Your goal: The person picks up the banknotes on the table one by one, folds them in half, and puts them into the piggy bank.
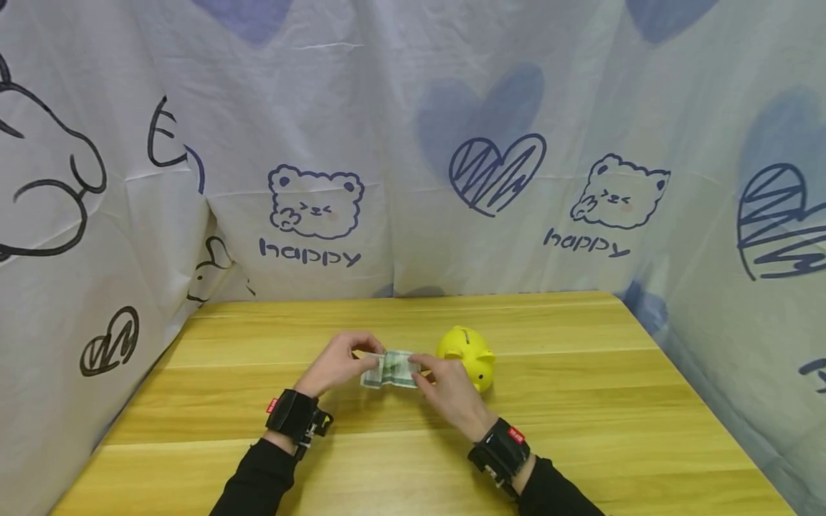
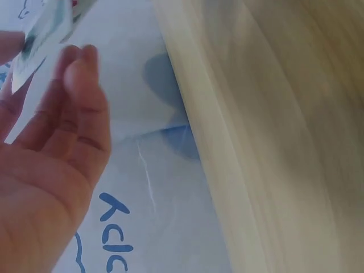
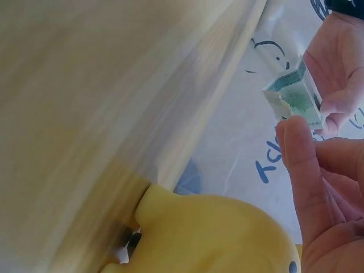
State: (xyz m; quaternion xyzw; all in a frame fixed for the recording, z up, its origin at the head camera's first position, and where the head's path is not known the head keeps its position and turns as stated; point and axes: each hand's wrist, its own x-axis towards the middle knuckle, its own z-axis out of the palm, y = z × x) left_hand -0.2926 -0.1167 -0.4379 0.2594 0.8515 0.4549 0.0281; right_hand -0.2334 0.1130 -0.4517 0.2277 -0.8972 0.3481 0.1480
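Observation:
Between the two hands a creased green and white banknote (image 1: 395,368) is held up over the table. My left hand (image 1: 340,363) pinches its left end between thumb and fingers. At the other end, the thumb and fingertips of my right hand (image 1: 449,394) grip the note's right edge. Fold lines bend the banknote (image 3: 298,98) in the right wrist view. Just beyond my right hand stands a yellow piggy bank (image 1: 466,347) with a dark slot on top, its lower part overlapped by that hand. In the right wrist view the piggy bank (image 3: 213,233) fills the bottom.
A wooden table (image 1: 387,466) lies under both hands. White cloth (image 1: 400,107) printed with hearts, bears and lettering hangs behind the table and along both sides. Each wrist wears a black strap with a small camera (image 1: 300,419).

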